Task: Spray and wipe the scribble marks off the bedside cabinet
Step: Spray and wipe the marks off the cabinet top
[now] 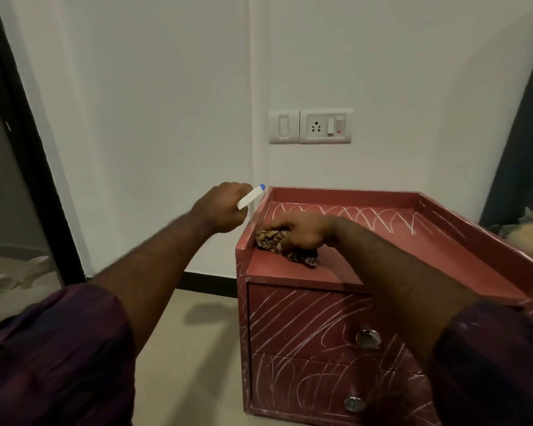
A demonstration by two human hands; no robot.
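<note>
red cabinet bore white scribbles; right hand gripped a patterned cloth on top, left hand curled round what looked like a sprayer.

I see a raised lip along the left, back and right sides of the reddish-brown wooden bedside cabinet, so the only level way onto its top surface is over the front edge. My right hand and the brown patterned cloth it grips fill the front-left corner, and that forearm crosses the front; the back and right of the top lie open. My left hand, gripping the white spray bottle, hangs just outside the left lip, above open beige floor. The white wall stands close behind.
</note>
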